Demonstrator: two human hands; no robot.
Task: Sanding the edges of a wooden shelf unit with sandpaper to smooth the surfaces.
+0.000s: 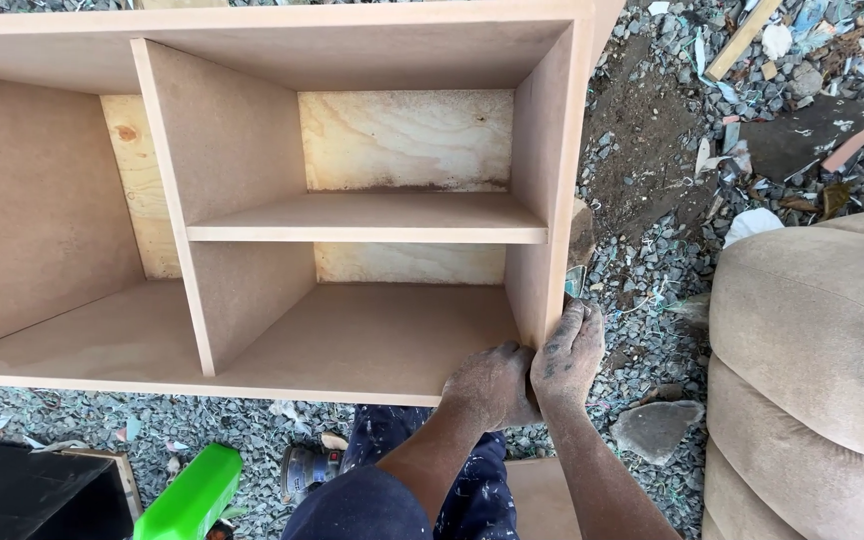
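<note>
Both hands work the near right corner of the fibreboard cabinet (252, 200): left hand (489, 385) curled, seemingly pressing the bottom panel's edge, right hand (570, 352) flat, fingers spread, on the side panel, gripping nothing. The cabinet lies on the gravel (642, 250), open front up, long axis left-right. Firm, even pressure keeps that corner flush.

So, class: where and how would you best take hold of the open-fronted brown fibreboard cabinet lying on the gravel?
Probably grip the brown fibreboard cabinet at its near right corner, from the near side: the left hand and right hand rest there, where two thin panel edges meet.
</note>
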